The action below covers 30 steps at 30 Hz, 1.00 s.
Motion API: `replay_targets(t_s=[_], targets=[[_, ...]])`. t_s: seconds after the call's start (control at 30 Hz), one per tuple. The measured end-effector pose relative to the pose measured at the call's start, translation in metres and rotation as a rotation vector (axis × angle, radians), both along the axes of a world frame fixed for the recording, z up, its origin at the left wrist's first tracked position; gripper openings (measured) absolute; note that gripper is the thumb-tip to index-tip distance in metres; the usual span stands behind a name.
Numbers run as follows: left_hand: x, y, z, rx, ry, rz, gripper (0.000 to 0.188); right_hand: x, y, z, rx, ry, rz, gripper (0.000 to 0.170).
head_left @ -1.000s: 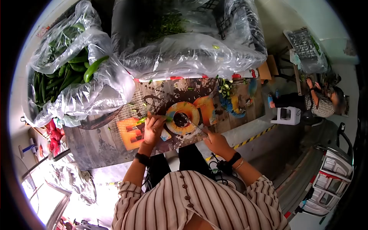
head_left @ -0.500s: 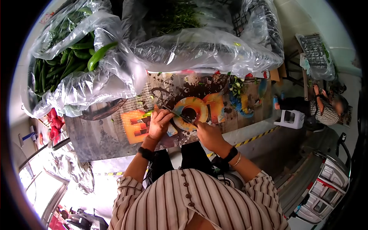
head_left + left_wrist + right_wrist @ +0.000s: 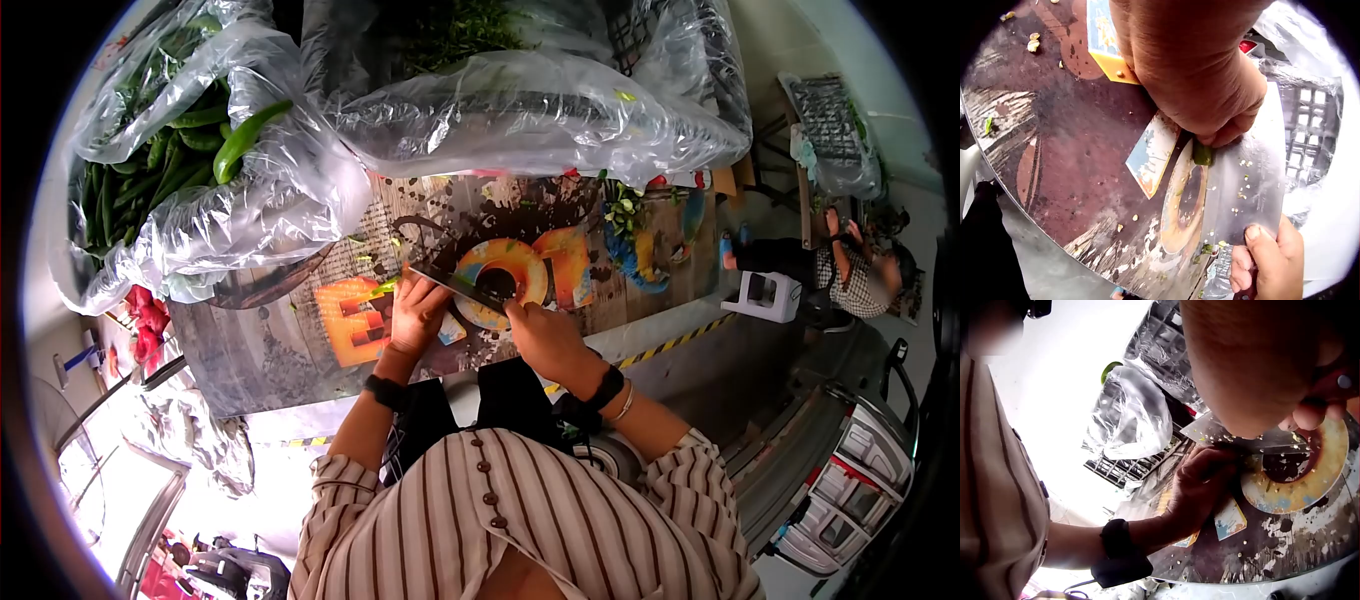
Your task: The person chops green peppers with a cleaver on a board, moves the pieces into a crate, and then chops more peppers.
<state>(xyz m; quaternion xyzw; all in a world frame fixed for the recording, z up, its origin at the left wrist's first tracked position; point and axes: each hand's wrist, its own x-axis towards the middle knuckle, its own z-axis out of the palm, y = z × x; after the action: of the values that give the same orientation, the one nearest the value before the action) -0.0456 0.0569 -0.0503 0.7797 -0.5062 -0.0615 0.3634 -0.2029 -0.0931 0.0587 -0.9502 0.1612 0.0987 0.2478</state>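
Observation:
In the head view my left hand (image 3: 412,312) is low over the printed tabletop, holding a green chili pepper (image 3: 384,287). Its cut end, a green stub (image 3: 1202,154), shows under the fingertips in the left wrist view. My right hand (image 3: 548,340) grips a cleaver (image 3: 458,286), whose broad blade (image 3: 1244,178) lies right beside the left fingers and the stub. Pale seeds and bits stick to the blade. A reddish handle (image 3: 1334,387) shows in the right wrist view, with the fingers curled round it; the rest is hidden by the hand.
Green peppers (image 3: 165,165) fill a plastic-lined crate at the left. Another lined crate (image 3: 540,115) holding greens stands behind the table. Small cut plants (image 3: 622,215) lie at the table's back right. A seated person (image 3: 850,265) is farther right, near a white stool (image 3: 765,297).
The cleaver has come left to the left hand, its blade now alongside those fingers. The left hand keeps holding the pepper. The head view has shifted slightly.

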Motion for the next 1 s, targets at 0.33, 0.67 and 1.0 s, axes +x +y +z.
replay_targets(t_s=[0.33, 0.67, 1.0], targets=[[0.002, -0.003, 0.002, -0.050, -0.019, -0.027, 0.027, 0.024, -0.003, 0.016, 0.113, 0.169, -0.003, 0.016], [0.001, -0.001, 0.004, -0.068, 0.019, -0.045, 0.027, 0.044, 0.011, -0.037, 0.073, -0.025, -0.037, 0.013], [0.001, -0.004, 0.003, -0.065, -0.037, -0.031, 0.028, 0.038, -0.003, -0.004, 0.095, -0.003, -0.034, 0.009]])
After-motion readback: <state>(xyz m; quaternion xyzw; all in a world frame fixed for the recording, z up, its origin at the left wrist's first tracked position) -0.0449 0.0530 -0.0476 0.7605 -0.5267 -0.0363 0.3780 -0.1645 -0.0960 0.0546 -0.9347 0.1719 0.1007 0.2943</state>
